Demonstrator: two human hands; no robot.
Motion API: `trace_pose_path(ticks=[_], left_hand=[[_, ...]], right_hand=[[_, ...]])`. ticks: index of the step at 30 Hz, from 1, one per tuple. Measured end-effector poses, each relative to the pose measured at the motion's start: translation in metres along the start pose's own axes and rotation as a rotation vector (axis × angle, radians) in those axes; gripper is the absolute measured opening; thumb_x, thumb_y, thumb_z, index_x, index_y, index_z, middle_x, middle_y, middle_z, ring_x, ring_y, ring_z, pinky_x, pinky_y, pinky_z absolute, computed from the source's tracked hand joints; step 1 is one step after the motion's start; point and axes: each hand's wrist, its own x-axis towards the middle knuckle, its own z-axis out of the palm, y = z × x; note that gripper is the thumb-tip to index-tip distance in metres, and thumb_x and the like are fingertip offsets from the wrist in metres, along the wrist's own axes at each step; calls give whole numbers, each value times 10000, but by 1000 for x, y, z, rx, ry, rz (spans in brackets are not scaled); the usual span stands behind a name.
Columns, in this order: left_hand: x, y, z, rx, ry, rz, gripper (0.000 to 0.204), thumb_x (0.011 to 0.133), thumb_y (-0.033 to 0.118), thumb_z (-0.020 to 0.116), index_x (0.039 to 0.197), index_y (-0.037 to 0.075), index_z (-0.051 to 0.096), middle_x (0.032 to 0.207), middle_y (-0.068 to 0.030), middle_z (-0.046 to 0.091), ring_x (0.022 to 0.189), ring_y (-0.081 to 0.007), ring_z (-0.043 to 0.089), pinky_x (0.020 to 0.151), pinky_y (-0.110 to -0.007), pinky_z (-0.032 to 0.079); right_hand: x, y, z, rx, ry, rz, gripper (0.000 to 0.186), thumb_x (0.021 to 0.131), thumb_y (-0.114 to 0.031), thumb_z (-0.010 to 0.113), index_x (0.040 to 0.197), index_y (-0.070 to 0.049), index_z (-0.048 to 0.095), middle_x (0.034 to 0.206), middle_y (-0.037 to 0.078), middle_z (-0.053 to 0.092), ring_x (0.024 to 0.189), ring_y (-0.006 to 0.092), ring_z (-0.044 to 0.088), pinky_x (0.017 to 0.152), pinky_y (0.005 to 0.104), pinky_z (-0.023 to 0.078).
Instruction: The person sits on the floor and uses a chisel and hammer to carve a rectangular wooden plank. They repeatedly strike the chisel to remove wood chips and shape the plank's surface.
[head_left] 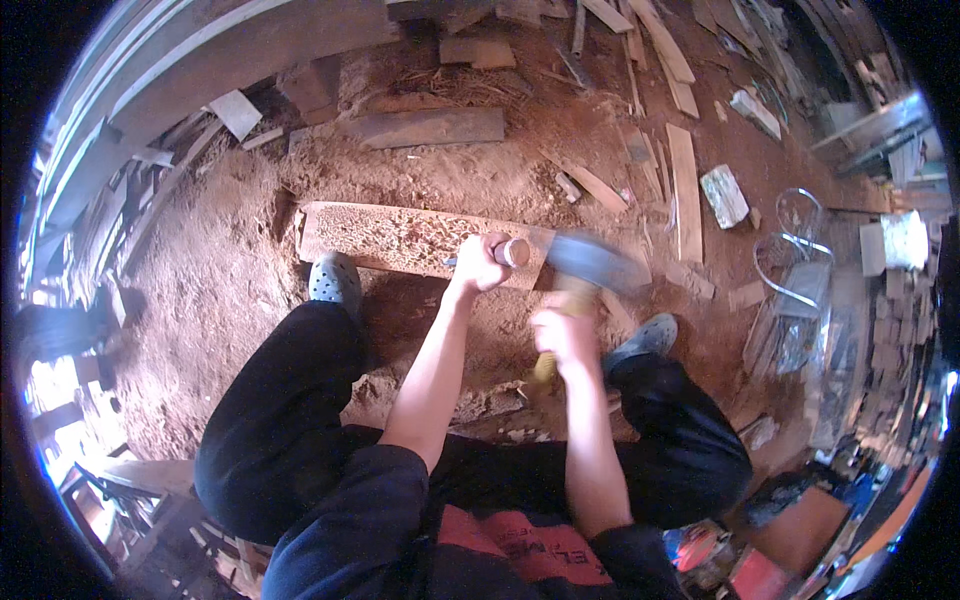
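A carved wooden plank (385, 235) lies on the sawdust floor between my feet. My left hand (480, 265) grips a chisel (512, 252) with a round wooden butt, its tip hidden against the plank's right part. My right hand (562, 335) holds the yellowish handle of a hammer (590, 262), whose dark head is blurred in motion just right of the chisel's butt. My left clog (335, 280) rests at the plank's near edge, and my right clog (645, 338) sits beyond its right end.
Loose boards (685, 190) and offcuts litter the reddish sawdust beyond the plank. A thick dark board (430, 127) lies further back. Metal wire frames (795, 260) stand at right. Stacked timber lines the left wall.
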Motion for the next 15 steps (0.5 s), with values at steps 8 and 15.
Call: trace_pose_path(ticks=[8,15], left_hand=[[-6,-14,4,-11,14,52,226,594,187,637,808,121,660,737,-164,639,752,-359,632,651,-406,508],[-7,-3,6,7,-39,44,207,601,233,664,766,108,662,738,-165,636,730,-351,634,652,-402,509]], right_hand=[[-37,-91,-51,356,-138,-194,192,697,35,558,664,-98,423,450,-29,365,307,76,322,309,249,298],[24,29,-13,-223,-119,272,127,682,-24,610,654,-46,488,462,0,455,344,93,409,334,265,328]])
